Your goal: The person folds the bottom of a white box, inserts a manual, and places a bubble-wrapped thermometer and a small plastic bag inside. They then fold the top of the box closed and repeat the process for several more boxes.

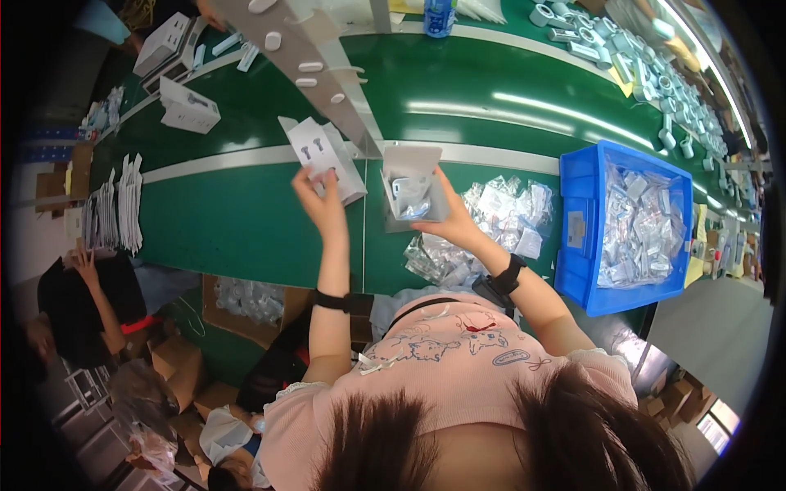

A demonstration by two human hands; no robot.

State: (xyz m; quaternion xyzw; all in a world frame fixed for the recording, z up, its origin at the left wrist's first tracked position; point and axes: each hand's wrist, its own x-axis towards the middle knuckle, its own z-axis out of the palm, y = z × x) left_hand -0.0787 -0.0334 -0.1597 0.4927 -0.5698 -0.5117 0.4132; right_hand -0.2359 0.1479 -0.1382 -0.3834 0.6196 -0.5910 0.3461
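Observation:
My right hand [450,214] is closed around the side of an open white carton [431,190], its lid flap standing up at the far side. Inside it lies a pale item in clear plastic [407,193], too small to name. My left hand [324,201] grips the near left side of another white box [344,168] with dark pictures printed on its face. This box leans tilted at the metal strip, left of the open carton. Beside my right hand spreads a pile of small clear plastic packets [506,214].
A blue bin [583,237] full of clear packets stands at the right. Flat white cartons [123,204] are stacked upright at the left, and a white box [188,108] lies beyond. A metal post [327,74] rises ahead. Several grey-white parts [647,74] cover the far right.

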